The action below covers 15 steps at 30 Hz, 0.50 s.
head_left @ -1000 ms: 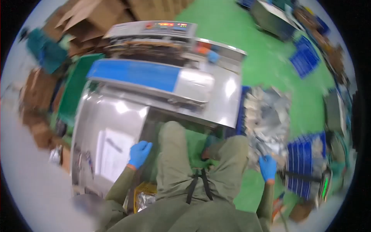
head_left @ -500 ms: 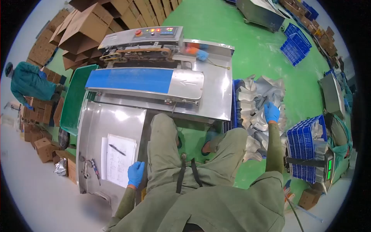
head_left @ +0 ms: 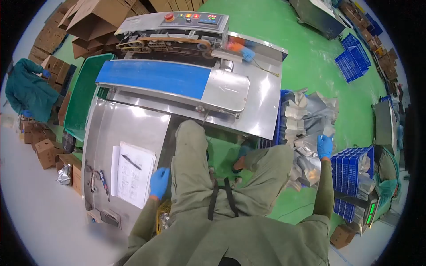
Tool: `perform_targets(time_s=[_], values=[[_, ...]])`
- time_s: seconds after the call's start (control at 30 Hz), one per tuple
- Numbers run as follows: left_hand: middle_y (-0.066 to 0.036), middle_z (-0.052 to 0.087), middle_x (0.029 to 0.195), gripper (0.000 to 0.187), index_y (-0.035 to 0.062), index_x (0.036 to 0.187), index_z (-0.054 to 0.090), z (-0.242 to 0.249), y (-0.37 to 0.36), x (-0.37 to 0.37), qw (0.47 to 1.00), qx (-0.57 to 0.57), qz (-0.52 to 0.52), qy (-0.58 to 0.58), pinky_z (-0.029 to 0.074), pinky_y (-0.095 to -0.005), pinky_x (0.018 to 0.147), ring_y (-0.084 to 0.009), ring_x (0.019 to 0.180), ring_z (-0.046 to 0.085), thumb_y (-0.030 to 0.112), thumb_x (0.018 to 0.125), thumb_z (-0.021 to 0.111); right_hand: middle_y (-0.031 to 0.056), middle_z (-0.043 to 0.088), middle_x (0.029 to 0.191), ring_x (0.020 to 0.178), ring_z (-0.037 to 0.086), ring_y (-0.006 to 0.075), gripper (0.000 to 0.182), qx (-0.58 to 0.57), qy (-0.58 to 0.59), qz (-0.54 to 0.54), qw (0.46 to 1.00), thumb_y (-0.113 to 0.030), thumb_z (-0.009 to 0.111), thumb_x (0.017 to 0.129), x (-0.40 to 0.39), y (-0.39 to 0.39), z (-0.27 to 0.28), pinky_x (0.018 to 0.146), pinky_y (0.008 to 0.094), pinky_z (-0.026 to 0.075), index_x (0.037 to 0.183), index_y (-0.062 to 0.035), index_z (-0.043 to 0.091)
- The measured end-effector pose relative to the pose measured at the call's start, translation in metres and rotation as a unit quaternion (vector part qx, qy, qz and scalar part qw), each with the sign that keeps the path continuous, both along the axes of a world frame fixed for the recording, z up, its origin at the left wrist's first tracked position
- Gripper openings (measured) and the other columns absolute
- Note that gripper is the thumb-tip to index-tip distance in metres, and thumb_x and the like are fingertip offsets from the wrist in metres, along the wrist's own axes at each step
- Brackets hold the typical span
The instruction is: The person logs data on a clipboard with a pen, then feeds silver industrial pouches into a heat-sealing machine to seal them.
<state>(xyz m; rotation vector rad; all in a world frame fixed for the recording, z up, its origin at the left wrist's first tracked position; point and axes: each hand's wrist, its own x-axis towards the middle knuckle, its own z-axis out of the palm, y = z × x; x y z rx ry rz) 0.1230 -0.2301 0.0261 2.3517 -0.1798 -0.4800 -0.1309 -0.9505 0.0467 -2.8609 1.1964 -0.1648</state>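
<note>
My right hand (head_left: 325,146), in a blue glove, is at the right side of a heap of silver foil pouches (head_left: 310,115). Its fingers are closed at the edge of one silver foil pouch (head_left: 307,144) and seem to pinch it; the fingertips are partly hidden. The pouches stand packed in a blue crate (head_left: 278,119) beside my right knee. My left hand (head_left: 159,182), also gloved in blue, is beside my left thigh with its fingers curled together, and no object shows in it. Just left of it lies an open notebook (head_left: 137,181) with a black pen (head_left: 131,162) on it.
A sealing machine (head_left: 173,20) with a blue conveyor belt (head_left: 153,79) stands ahead. A duster (head_left: 244,52) lies on its steel top. At left are a green bin (head_left: 82,102) and a co-worker (head_left: 31,91); at right, blue crates (head_left: 346,170) and a scale display (head_left: 371,213).
My view has shifted, so the machine and crates appear displaced. My right hand has moved toward me along the pouches. The co-worker has bent lower. My left hand stays beside the notebook.
</note>
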Motion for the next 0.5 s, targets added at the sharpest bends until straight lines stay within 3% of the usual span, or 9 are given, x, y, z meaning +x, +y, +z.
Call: perform_targets(time_s=[0.03, 0.1, 0.2, 0.27, 0.33, 0.37, 0.4, 0.47, 0.5], values=[[-0.019, 0.057, 0.071, 0.027, -0.0013, 0.086, 0.062, -0.002, -0.009, 0.016, 1.000, -0.016, 0.003, -0.015, 0.043, -0.0388, 0.060, -0.0223, 0.060, 0.053, 0.023, 0.096, 0.059, 0.0267, 0.063, 0.084, 0.081, 0.061, 0.0457, 0.035, -0.003, -0.049, -0.013, 0.999, -0.032, 0.058, 0.091, 0.001, 0.002, -0.003, 0.071, 0.0507, 0.047, 0.082, 0.0008, 0.065], [-0.017, 0.058, 0.072, 0.026, -0.0009, 0.086, 0.063, -0.003, -0.030, 0.052, 0.990, -0.049, -0.029, -0.126, 0.044, -0.0366, 0.060, -0.0192, 0.061, 0.055, 0.023, 0.095, 0.060, 0.0263, 0.061, 0.078, 0.074, 0.060, 0.0448, 0.034, -0.034, -0.117, -0.020, 0.992, -0.030, 0.058, 0.091, 0.008, -0.001, 0.023, 0.066, 0.0507, 0.045, 0.077, 0.0007, 0.062], [-0.015, 0.059, 0.074, 0.024, -0.0012, 0.087, 0.064, 0.042, -0.080, 0.080, 0.974, -0.158, -0.013, -0.161, 0.045, -0.0353, 0.061, -0.0186, 0.063, 0.056, 0.022, 0.094, 0.062, 0.0259, 0.057, 0.073, 0.063, 0.057, 0.0404, 0.035, -0.096, -0.156, -0.008, 0.983, -0.030, 0.059, 0.089, 0.011, -0.002, 0.085, 0.060, 0.0488, 0.042, 0.073, 0.0011, 0.060], [-0.012, 0.063, 0.076, 0.020, 0.0002, 0.091, 0.066, 0.070, -0.122, 0.078, 0.963, -0.242, -0.037, -0.108, 0.047, -0.0332, 0.065, -0.0200, 0.066, 0.059, 0.020, 0.092, 0.065, 0.0240, 0.055, 0.069, 0.056, 0.052, 0.0357, 0.034, -0.092, -0.191, 0.033, 0.977, -0.026, 0.060, 0.089, 0.039, 0.040, 0.171, 0.055, 0.0458, 0.039, 0.070, 0.0015, 0.057], [-0.011, 0.066, 0.087, 0.022, 0.0030, 0.099, 0.067, 0.110, -0.182, 0.056, 0.934, -0.320, -0.136, -0.082, 0.050, -0.0326, 0.067, -0.0225, 0.073, 0.062, 0.022, 0.089, 0.069, 0.0219, 0.052, 0.065, 0.052, 0.048, 0.0318, 0.031, -0.123, -0.244, 0.139, 0.952, -0.021, 0.061, 0.089, 0.078, 0.096, 0.245, 0.052, 0.0419, 0.038, 0.067, 0.0008, 0.055], [-0.012, 0.065, 0.104, 0.038, 0.0066, 0.114, 0.065, 0.111, -0.214, 0.052, 0.924, -0.278, -0.201, -0.169, 0.052, -0.0354, 0.079, -0.0250, 0.091, 0.063, 0.026, 0.083, 0.075, 0.0201, 0.053, 0.065, 0.052, 0.049, 0.0311, 0.027, -0.110, -0.273, 0.180, 0.939, -0.019, 0.062, 0.088, 0.097, 0.125, 0.277, 0.052, 0.0398, 0.039, 0.068, -0.0005, 0.056], [-0.015, 0.058, 0.125, 0.066, 0.0032, 0.130, 0.053, 0.139, -0.242, 0.047, 0.898, -0.243, -0.281, -0.233, 0.047, -0.0386, 0.093, -0.0272, 0.111, 0.058, 0.029, 0.076, 0.081, 0.0184, 0.054, 0.065, 0.052, 0.050, 0.0303, 0.024, -0.099, -0.300, 0.224, 0.922, -0.016, 0.063, 0.087, 0.118, 0.156, 0.306, 0.052, 0.0376, 0.041, 0.069, -0.0017, 0.058], [-0.020, 0.044, 0.139, 0.096, 0.0031, 0.141, 0.039, 0.182, -0.301, 0.041, 0.847, -0.284, -0.297, -0.337, 0.038, -0.0450, 0.106, -0.0352, 0.128, 0.044, 0.036, 0.066, 0.089, 0.0138, 0.058, 0.066, 0.055, 0.056, 0.0290, 0.015, -0.028, -0.343, 0.314, 0.885, -0.015, 0.064, 0.084, 0.157, 0.216, 0.350, 0.055, 0.0347, 0.045, 0.072, -0.0063, 0.064], [-0.019, 0.042, 0.142, 0.099, 0.0033, 0.142, 0.039, 0.197, -0.326, 0.049, 0.832, -0.308, -0.295, -0.356, 0.035, -0.0464, 0.109, -0.0363, 0.132, 0.039, 0.039, 0.064, 0.088, 0.0143, 0.057, 0.065, 0.055, 0.056, 0.0279, 0.015, -0.028, -0.338, 0.373, 0.864, -0.014, 0.065, 0.085, 0.176, 0.242, 0.365, 0.054, 0.0356, 0.045, 0.073, -0.0053, 0.063]])
